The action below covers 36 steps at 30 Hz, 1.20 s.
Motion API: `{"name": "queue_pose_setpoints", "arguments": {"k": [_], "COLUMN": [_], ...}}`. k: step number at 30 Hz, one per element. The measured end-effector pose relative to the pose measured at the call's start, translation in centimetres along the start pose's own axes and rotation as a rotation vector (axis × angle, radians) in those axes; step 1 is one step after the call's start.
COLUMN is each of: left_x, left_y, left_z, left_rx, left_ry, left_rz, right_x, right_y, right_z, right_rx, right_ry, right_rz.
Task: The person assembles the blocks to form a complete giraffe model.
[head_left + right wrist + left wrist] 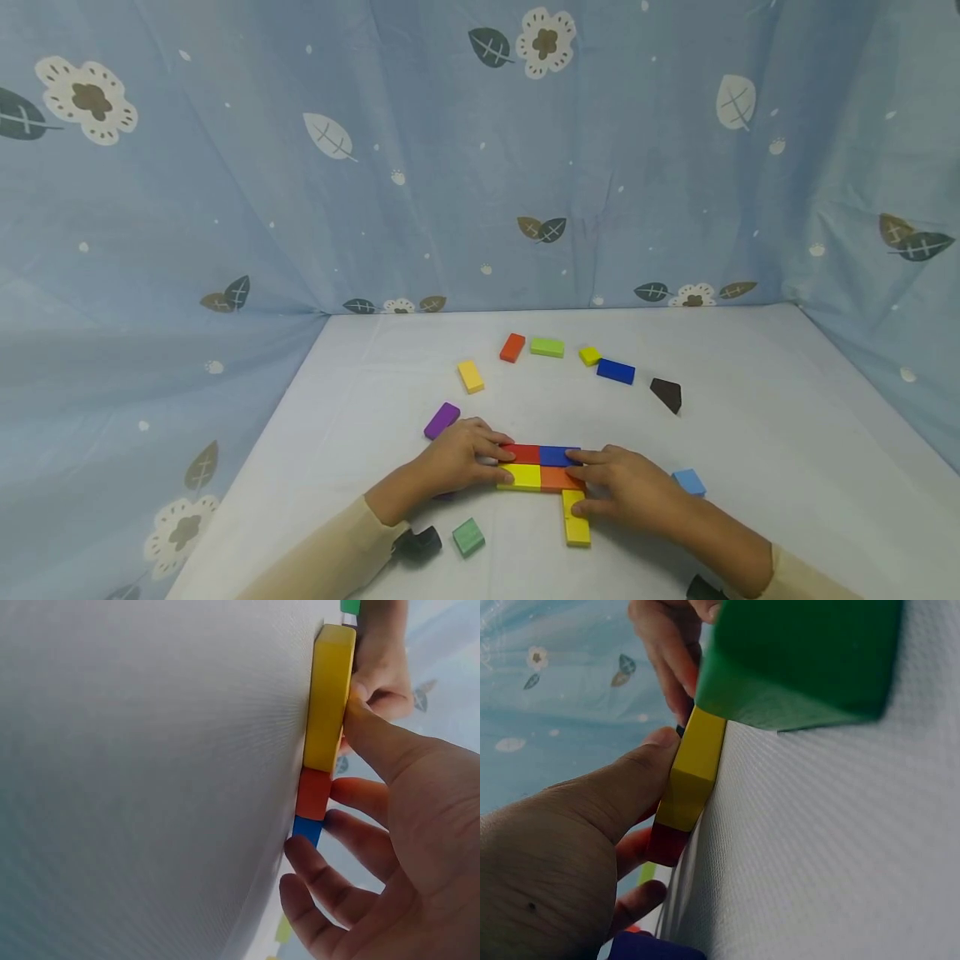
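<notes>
Four flat blocks lie edge to edge: red (523,454), blue (558,456), yellow (522,477) and orange (555,478). Below the orange one, a longer yellow block (577,533) stands lengthwise, touching its lower edge. My left hand (459,457) rests at the left end, its thumb on the yellow block (690,769) and fingers at the red one (667,844). From the right, my right hand (630,486) touches the blue and orange (313,793) blocks with its fingers. Its thumb lies on the longer yellow block (330,697).
Loose blocks curve around behind: purple (442,420), light yellow (471,377), red-orange (512,347), light green (547,347), small yellow (589,356), dark blue (616,371) and dark brown (667,395). A light-blue block (689,482) is beside the right hand, a green one (468,537) near the left forearm.
</notes>
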State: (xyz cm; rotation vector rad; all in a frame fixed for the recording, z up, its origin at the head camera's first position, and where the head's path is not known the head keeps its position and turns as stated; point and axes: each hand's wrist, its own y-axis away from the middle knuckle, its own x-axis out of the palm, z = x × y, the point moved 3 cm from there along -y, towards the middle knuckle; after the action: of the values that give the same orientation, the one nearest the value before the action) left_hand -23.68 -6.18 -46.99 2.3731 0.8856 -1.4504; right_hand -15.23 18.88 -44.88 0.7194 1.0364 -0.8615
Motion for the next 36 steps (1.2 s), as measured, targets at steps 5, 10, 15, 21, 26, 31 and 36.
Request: {"name": "queue_pose_setpoints", "arguments": {"k": [5, 10, 15, 21, 26, 31, 36], "left_x": [-0.06, -0.13, -0.23, -0.29, -0.30, -0.25, -0.30], "left_y": [-0.06, -0.09, -0.10, 0.02, -0.01, -0.02, 0.01], "left_z": [-0.04, -0.08, -0.19, -0.25, -0.18, -0.11, -0.15], "left_rx": [0.000, -0.009, -0.013, -0.007, -0.005, -0.008, -0.009], "left_ry": [0.006, 0.004, 0.002, 0.010, 0.006, 0.002, 0.005], "left_rz": [0.004, 0.012, 0.018, 0.015, 0.014, 0.018, 0.021], "right_x": [-0.28, -0.35, -0.23, -0.08, -0.14, -0.23, -0.09], "right_y": [0.05, 0.03, -0.10, -0.14, -0.05, 0.00, -0.05], "right_z": [0.04, -0.09, -0.29, -0.42, -0.33, -0.17, -0.23], "right_rx": [-0.002, 0.000, 0.002, 0.011, 0.016, 0.009, 0.013], "right_ry": [-0.016, -0.027, -0.033, -0.034, -0.032, -0.034, -0.038], "right_rz": [0.008, 0.010, 0.013, 0.018, 0.017, 0.020, 0.026]}}
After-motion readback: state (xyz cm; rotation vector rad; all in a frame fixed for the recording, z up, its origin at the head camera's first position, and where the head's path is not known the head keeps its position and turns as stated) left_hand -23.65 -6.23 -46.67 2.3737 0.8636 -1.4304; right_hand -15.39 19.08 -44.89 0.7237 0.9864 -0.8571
